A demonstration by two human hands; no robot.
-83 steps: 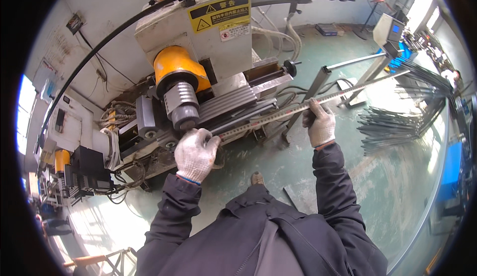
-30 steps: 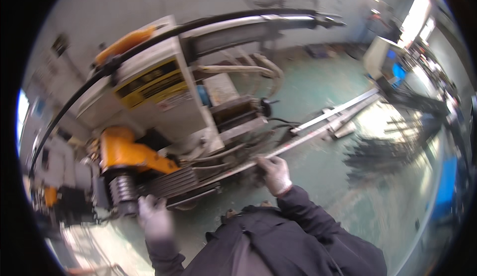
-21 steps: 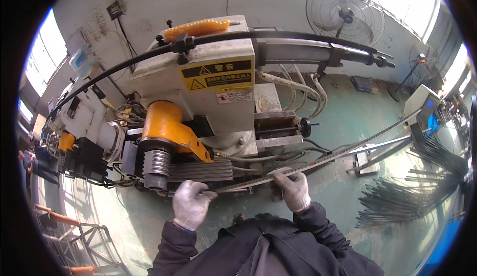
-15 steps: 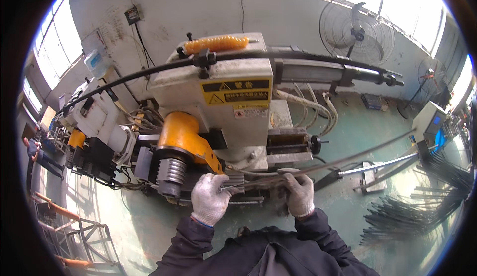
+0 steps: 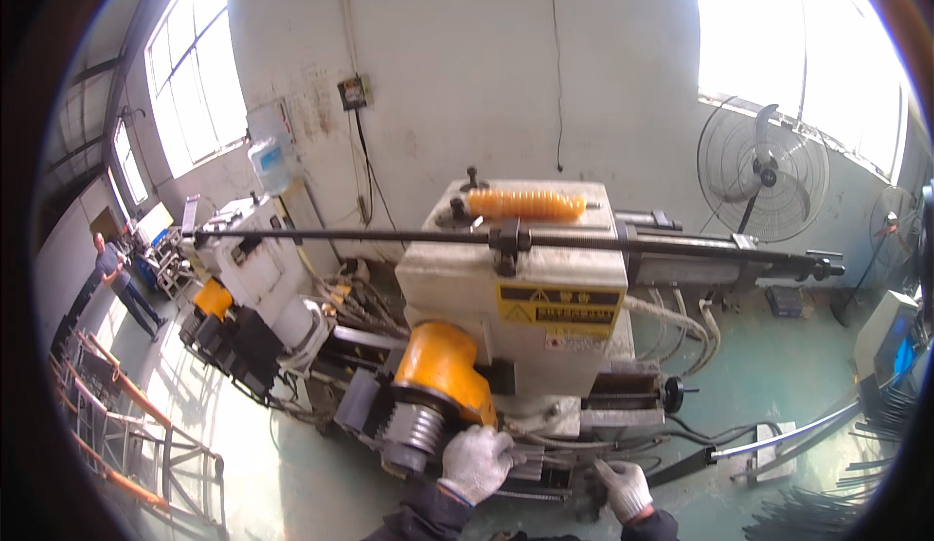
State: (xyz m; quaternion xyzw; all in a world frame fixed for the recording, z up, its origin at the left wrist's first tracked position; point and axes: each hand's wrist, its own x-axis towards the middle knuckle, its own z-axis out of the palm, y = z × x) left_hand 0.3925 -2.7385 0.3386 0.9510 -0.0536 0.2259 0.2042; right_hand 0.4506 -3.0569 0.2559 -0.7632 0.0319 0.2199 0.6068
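Grooved steel cylinder [image 5: 413, 429] sits at the near side of the pale machine [image 5: 545, 371], just left of the knit-gloved left hand [image 5: 477, 465]. Its fingers and those of the right hand [image 5: 626, 489] are curled; I cannot tell whether they grip anything. Green floor [image 5: 769, 361] stretches right toward dark rods [image 5: 812, 517]; a rounded orange housing [image 5: 440, 361] backs the cylinder.

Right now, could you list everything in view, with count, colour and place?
Large machine: one, cream, centre
Machine arm: one, orange, centre
Ribbed cylinder: one, silver, beneath arm
Coiled hose: one, orange, machine's top
Long bar: one, black, across machine
Smaller machine: one, whitish, left
Person: one, dark clothes, far left
Frames: several, orange and grey, lower left
Fans: two, grey, right
Rods: many, dark, lower right
Windows: several, bright, both sides
Left hand: one, white glove, lower centre
Right hand: one, white glove, lower right
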